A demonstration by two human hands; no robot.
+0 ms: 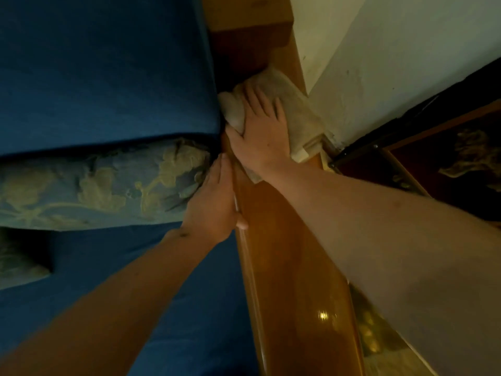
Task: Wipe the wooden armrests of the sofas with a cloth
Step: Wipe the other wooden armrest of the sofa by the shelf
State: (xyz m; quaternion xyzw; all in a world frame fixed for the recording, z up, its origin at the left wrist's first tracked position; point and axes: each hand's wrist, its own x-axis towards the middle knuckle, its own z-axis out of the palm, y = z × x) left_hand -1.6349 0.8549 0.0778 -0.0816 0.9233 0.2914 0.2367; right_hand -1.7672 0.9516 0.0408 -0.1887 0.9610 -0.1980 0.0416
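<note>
A glossy wooden armrest [292,267] runs from the bottom centre up toward the sofa's back. A beige cloth [295,101] lies bunched on its far end. My right hand [264,131] presses flat on the cloth with fingers spread. My left hand [214,202] rests against the armrest's inner edge, fingers wedged between the wood and a floral bolster cushion [103,188], thumb on the wood. It holds nothing that I can see.
The blue sofa seat [95,280] and backrest [108,71] fill the left. A pale wall [393,55] stands close to the right of the armrest. A dark framed piece [439,158] leans at the right. Floor tiles [379,337] show at the bottom right.
</note>
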